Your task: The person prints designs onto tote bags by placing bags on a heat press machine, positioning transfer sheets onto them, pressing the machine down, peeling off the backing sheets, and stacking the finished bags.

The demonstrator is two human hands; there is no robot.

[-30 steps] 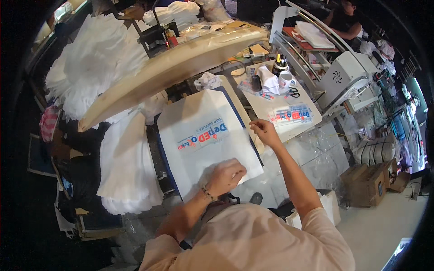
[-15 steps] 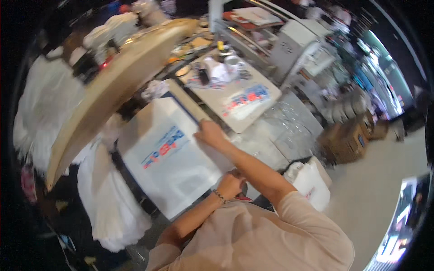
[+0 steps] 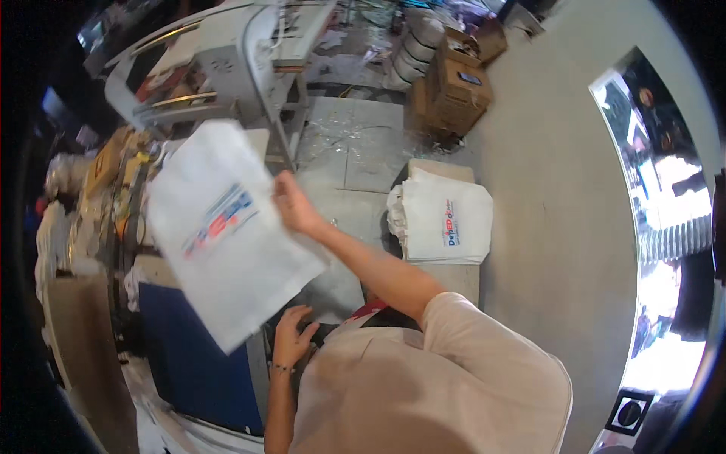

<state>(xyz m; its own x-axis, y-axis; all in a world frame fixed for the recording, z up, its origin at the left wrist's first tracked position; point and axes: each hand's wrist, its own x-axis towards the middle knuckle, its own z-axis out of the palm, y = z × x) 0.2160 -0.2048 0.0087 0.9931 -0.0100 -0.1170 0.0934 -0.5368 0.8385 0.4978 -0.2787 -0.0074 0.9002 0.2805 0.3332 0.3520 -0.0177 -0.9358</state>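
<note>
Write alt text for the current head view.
A person's right hand holds a white sheet with red and blue print by its right edge, partly covering a dark blue board in view. The left hand, open, wears a bracelet near the sheet's lower edge; similar printed sheets are stacked at right.

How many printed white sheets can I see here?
2: one printed white sheet is in the right hand, another lies on top of the stack to the right. More sheets may be hidden underneath.
</note>
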